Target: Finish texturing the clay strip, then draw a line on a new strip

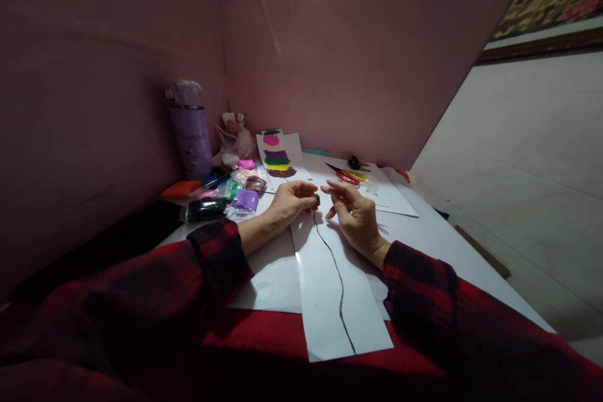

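My left hand (286,206) pinches a small dark brown lump of modelling clay (316,200) between thumb and fingers. Just to its right is my right hand (353,217), held open with bent, parted fingers and nothing visible in it. Both hands hover over a long white paper strip (325,308). A wavy dark line (339,273) runs along the strip from below the clay to its near end. The palm side of my left hand is partly hidden.
Bagged clay in several colours, including a purple packet (245,201), lies left, by a purple bottle (191,135). Behind stands a card with coloured bands (277,160). Red-handled scissors (346,177) rest on white paper (396,198) at the right. A pink wall (320,63) closes the back.
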A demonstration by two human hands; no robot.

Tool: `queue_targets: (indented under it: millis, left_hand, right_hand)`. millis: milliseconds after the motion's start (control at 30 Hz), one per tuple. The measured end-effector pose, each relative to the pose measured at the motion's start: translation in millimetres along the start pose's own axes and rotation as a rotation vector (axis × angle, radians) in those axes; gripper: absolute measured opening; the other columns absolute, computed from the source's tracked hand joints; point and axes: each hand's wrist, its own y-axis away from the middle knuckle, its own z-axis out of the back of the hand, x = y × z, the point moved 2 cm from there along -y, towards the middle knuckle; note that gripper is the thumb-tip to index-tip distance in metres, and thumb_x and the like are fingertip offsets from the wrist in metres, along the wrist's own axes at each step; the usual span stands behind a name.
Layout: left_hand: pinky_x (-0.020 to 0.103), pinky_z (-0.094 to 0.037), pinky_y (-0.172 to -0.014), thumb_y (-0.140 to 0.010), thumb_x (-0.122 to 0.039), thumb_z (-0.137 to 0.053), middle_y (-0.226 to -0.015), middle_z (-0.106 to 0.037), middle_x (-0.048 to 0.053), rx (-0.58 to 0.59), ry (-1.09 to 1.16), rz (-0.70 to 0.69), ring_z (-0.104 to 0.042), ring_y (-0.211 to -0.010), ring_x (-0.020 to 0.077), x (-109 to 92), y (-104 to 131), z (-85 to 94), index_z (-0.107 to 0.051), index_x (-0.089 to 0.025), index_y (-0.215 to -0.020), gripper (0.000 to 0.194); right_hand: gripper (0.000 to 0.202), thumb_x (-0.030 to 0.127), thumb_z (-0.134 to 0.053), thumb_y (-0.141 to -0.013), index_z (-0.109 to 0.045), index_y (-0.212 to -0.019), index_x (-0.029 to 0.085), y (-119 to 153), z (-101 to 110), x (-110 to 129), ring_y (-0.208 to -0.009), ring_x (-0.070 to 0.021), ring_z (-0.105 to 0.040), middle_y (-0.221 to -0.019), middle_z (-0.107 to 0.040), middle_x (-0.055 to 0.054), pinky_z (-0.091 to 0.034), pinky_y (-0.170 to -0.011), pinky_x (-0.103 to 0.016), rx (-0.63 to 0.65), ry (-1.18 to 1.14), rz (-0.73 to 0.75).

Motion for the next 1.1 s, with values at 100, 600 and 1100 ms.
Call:
queue_targets:
  millis: [100,600,1100]
  left_hand:
    - [0.021,-0.044,-0.052,-0.069,-0.002,-0.07,-0.064,-0.066,0.001,0.005,-0.046,-0.008,-0.061,-0.053,0.0102,-1.1,2.0,-1.2,-0.065,-0.009,-0.084,0.017]
    - [0.022,-0.05,-0.05,-0.073,0.006,-0.061,-0.069,-0.068,0.005,0.065,0.083,0.086,-0.068,-0.059,0.0146,-2.5,3.6,-3.0,-0.07,-0.006,-0.085,0.018]
    - [0.02,-0.051,-0.048,-0.08,0.008,-0.05,-0.067,-0.067,0.005,-0.049,0.087,0.135,-0.066,-0.052,0.0122,-6.3,5.5,-1.4,-0.062,-0.005,-0.076,0.018]
  right_hand:
    - [0.028,0.022,-0.053,-0.09,-0.062,-0.116,0.017,0.3,-1.2,0.6,-0.05,-0.0117,-0.063,-0.099,-0.075,-0.009,-0.057,-0.055,-0.03,0.071,0.023,0.007]
    - [0.027,0.014,-0.053,-0.086,-0.063,-0.112,0.019,-0.3,0.4,-0.7,-0.06,-0.0141,-0.069,-0.101,-0.074,-0.007,-0.057,-0.061,-0.03,0.025,0.102,0.109]
    - [0.029,0.019,-0.054,-0.089,-0.066,-0.115,0.019,1.4,0.4,3.8,-0.067,-0.0177,-0.071,-0.098,-0.076,-0.009,-0.058,-0.061,-0.03,0.116,0.228,0.189]
